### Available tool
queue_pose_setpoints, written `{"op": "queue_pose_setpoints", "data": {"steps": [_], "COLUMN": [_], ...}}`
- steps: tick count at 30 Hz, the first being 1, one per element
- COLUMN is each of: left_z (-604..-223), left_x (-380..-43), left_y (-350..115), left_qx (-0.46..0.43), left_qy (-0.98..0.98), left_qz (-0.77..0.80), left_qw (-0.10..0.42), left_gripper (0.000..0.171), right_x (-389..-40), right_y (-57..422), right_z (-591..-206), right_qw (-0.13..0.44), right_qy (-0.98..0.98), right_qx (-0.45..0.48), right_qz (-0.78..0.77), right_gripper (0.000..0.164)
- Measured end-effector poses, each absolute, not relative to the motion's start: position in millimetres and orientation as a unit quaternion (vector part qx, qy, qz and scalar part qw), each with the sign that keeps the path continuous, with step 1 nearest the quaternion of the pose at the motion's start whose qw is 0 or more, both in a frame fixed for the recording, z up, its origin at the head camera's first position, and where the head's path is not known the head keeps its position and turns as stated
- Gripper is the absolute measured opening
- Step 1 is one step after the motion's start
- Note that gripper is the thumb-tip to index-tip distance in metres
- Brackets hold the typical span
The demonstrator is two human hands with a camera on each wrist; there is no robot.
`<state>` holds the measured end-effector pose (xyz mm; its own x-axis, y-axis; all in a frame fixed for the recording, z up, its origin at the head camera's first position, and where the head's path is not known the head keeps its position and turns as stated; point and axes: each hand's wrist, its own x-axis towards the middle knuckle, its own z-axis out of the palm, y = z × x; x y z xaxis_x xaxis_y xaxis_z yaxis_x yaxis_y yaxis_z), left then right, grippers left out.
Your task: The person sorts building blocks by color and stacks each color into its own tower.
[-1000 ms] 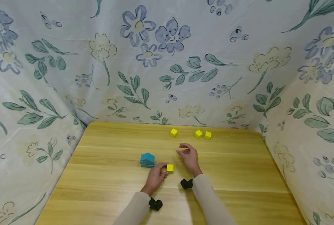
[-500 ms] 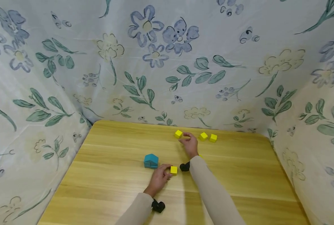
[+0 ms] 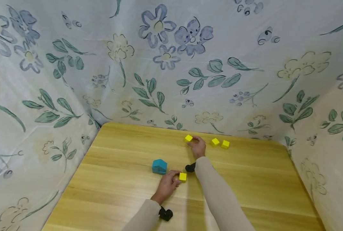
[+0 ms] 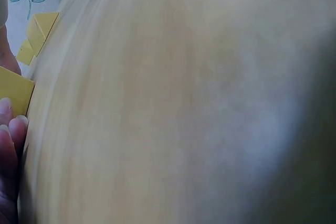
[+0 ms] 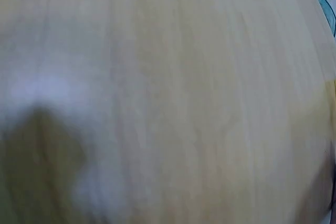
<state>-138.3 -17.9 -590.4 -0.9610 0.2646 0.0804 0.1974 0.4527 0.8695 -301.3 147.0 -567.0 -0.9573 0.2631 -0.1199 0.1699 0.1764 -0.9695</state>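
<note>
In the head view my left hand holds a yellow cube near the middle of the table, thumb and fingers at its left side. The left wrist view shows fingertips against that cube. Farther back, my right hand has thumb and index finger at another yellow cube, seemingly pinching it. A blue house-shaped block stack stands just left of my left hand. The right wrist view catches mostly tabletop, with only a sliver of yellow at its right edge.
Two more yellow cubes, one left and one right, sit near the table's back edge. Another yellow piece is mostly hidden behind the right sleeve. Floral cloth rises behind the wooden table and along its sides.
My right hand has moved from mid-table back to the rear yellow cube, and its fingers have come onto it. My left hand stays at its cube. The head view has shifted slightly.
</note>
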Motion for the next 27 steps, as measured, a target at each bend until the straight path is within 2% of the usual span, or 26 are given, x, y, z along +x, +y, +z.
{"op": "queue_pose_setpoints", "data": {"steps": [13,21,27], "left_z": [-589.6,-591.0,-590.4], "left_x": [-138.1,-138.6,-138.6], "left_y": [-18.6,-16.6,-16.7], "left_qx": [0.135,0.126,0.123], "left_qy": [0.855,0.855,0.853], "left_qz": [0.500,0.503,0.505], "left_qw": [0.033,0.034,0.037], "left_gripper": [0.035,0.035,0.035], "right_x": [-304.7,-307.6,-305.5], "right_y": [143.6,144.5,142.4], "right_z": [-572.2,-575.7,-571.6], "right_qw": [0.050,0.042,0.035], "right_qy": [-0.795,-0.803,-0.798], "right_qx": [-0.140,-0.137,-0.141], "right_qz": [0.588,0.579,0.585], "right_gripper": [0.037,0.042,0.039]}}
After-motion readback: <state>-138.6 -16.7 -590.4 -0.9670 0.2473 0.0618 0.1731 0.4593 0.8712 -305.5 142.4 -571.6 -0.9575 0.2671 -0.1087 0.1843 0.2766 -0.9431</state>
